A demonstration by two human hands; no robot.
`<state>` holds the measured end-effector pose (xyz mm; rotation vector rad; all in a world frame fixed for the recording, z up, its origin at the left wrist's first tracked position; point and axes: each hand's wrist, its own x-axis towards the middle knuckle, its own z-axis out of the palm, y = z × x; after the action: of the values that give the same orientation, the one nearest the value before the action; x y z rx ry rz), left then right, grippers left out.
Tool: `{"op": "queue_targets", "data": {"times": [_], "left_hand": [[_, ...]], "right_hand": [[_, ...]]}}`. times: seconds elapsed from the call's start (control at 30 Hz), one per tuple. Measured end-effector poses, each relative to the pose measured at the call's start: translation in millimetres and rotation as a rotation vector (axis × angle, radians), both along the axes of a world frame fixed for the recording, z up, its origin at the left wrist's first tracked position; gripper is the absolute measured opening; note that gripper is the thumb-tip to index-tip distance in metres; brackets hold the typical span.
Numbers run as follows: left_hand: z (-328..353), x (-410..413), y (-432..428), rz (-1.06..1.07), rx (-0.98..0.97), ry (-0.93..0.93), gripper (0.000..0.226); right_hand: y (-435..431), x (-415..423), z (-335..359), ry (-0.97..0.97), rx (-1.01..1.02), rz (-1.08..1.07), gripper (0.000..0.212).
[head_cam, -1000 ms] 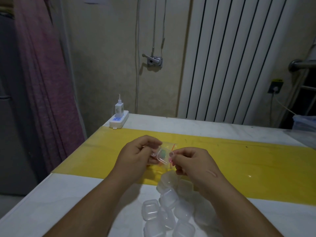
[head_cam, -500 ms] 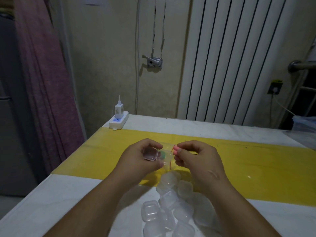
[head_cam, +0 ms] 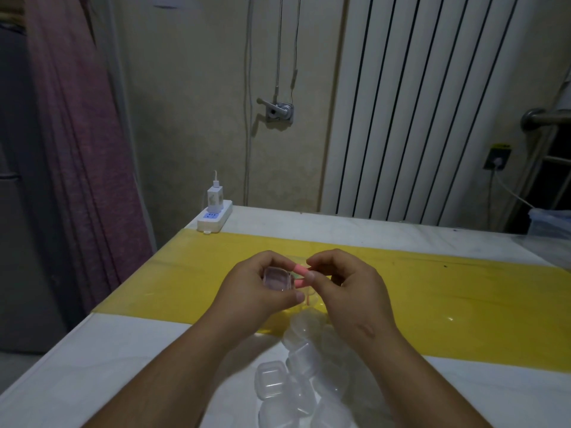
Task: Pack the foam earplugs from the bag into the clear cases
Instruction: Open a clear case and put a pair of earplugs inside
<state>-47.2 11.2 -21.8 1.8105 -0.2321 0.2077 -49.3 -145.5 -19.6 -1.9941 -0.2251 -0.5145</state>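
Note:
My left hand grips a small clear case above the yellow strip, its open side toward my right hand. My right hand pinches pink foam earplugs at the case's right edge. A small clear bag with a red seal line hangs crumpled between the two hands, mostly hidden. A pile of several clear cases lies on the white tabletop below my wrists.
The table is white with a yellow band across it. A white power strip with a charger sits at the far left corner. A clear plastic container stands at the right edge. A radiator covers the wall behind.
My right hand drew pink earplugs out of the bag and brought them to the case. My left hand turned the case and kept hold of it.

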Motion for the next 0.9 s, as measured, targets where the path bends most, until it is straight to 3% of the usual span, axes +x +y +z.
{"op": "queue_targets", "data": {"times": [0.23,0.47,0.53,0.77,0.83,0.9], "left_hand": [[-1,2,1,0.026,-0.037,0.033,0.035],[-2,2,0,0.002,-0.052,0.032,0.035],[-3,2,0,-0.003,-0.051,0.032,0.035],[-4,2,0,-0.035,-0.055,0.029,0.039],[-2,3,1,-0.078,-0.139,0.071,0.043],[2,4,1,-0.145,-0.356,0.170,0.036]], "right_hand": [[0,3,-2,-0.079,-0.258,-0.102,0.003],[0,2,-2,0.011,-0.280,-0.068,0.011],[1,2,-1,0.067,-0.216,-0.062,0.005],[1,-2,2,0.322,0.222,0.078,0.027],[1,-4,5,0.371,0.340,0.115,0.027],[1,-5,7,0.364,0.395,0.121,0.024]]}}
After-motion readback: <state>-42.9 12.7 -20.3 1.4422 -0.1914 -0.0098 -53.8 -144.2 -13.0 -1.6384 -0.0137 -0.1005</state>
